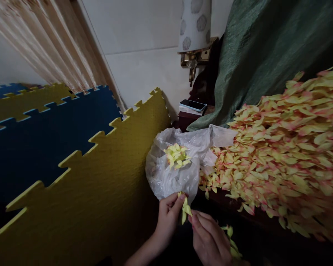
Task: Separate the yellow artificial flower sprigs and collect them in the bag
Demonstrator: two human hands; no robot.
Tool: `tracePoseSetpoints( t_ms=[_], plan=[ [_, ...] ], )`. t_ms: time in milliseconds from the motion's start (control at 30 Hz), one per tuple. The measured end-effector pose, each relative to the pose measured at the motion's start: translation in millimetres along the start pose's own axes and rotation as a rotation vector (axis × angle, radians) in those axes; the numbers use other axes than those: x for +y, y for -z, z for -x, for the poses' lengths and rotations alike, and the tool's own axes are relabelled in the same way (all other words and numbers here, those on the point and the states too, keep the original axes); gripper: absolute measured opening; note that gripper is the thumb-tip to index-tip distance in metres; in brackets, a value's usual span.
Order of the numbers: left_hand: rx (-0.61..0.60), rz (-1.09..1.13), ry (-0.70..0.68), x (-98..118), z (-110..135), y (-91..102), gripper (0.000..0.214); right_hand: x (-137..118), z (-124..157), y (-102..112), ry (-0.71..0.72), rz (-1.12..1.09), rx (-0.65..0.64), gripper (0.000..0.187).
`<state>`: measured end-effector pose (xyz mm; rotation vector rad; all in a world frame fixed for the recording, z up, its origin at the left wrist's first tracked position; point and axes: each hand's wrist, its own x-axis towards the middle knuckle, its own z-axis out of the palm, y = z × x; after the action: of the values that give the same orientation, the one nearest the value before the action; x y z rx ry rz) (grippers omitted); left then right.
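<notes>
My left hand [170,212] pinches a yellow-green artificial petal piece [186,211] between thumb and fingers, just in front of a clear plastic bag [162,173]. From the right, my right hand [209,234] closes its fingertips on the lower end of the same piece. Inside the open mouth of the bag lies a small heap of similar yellow petals [177,156] with pink bases. Beside my right hand, more green-yellow petals [232,244] hang low, partly hidden by the hand.
A large mass of yellow-pink artificial petals [288,155] fills the right side, by a green woven sheet [246,55]. Yellow [122,166] and blue foam mats [58,136] stand on the left. A phone [193,105] lies on a box below a wall lamp [194,29].
</notes>
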<state>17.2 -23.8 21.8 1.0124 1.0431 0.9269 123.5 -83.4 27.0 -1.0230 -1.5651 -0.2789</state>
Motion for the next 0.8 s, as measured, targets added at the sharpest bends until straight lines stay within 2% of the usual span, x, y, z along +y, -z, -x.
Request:
tracePoseSetpoints(
  t_ms=[67,100,200,267,300,367,467,500,567,633,667,800],
  plan=[
    [-0.043,0.063,0.066,-1,-2,0.7,0.049,1,0,1,-0.116,-0.034,0.023,0.031],
    [-0.064,0.097,0.089,-1,-3,1.5,0.047,3,2,1,-0.239,-0.048,0.058,0.024],
    [-0.126,0.166,0.104,-1,-4,5.6,0.039,11,8,-1,-0.794,-0.152,0.154,0.004],
    [-0.157,0.162,0.068,0,-3,8.3,0.041,17,13,-2,-1.095,-0.289,0.153,0.019],
    [-0.165,0.149,0.042,0,-2,9.2,0.041,20,15,-3,-1.179,-0.346,0.127,0.024],
    [-0.165,0.116,-0.009,1,-1,10.1,0.038,22,17,-4,-1.187,-0.339,0.113,0.028],
    [-0.115,0.053,-0.026,0,0,9.6,0.037,17,12,1,-0.921,-0.056,0.199,0.026],
    [-0.107,0.031,-0.016,0,1,9.4,0.039,14,9,4,-0.822,-0.014,0.182,0.022],
    [-0.116,0.007,-0.009,1,1,9.4,0.047,9,1,9,-0.737,-0.100,0.032,0.010],
    [-0.135,0.007,-0.044,5,2,9.9,0.049,7,-5,12,-0.794,-0.284,-0.137,0.005],
    [-0.140,0.010,-0.072,7,3,10.4,0.046,8,-7,12,-0.845,-0.354,-0.182,0.003],
    [-0.179,-0.055,-0.153,14,6,13.7,0.031,15,-9,9,-1.013,-0.549,-0.219,0.004]
  ],
)
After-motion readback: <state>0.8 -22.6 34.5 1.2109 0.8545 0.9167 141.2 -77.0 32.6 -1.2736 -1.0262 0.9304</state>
